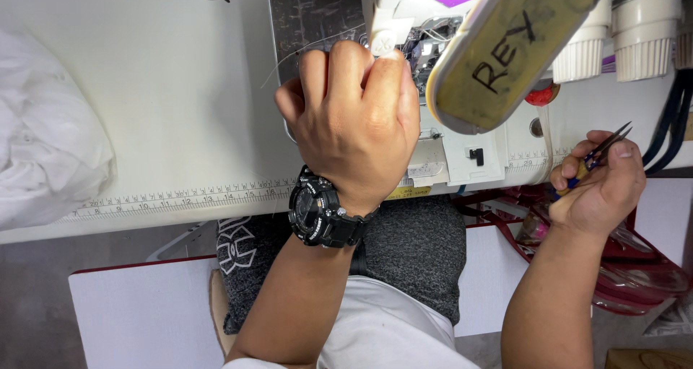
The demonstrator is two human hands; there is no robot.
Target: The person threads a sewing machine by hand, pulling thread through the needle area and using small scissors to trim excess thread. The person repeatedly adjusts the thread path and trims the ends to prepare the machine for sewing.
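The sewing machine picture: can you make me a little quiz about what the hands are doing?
1. True or false: the right hand holds tweezers.
2. Which wrist wears the black watch? A) left B) right
3. Fill in: the left hand is closed in a fist up against the white ____.

Key:
1. True
2. A, the left wrist
3. sewing machine; whether the fingers pinch a thread there is hidden.
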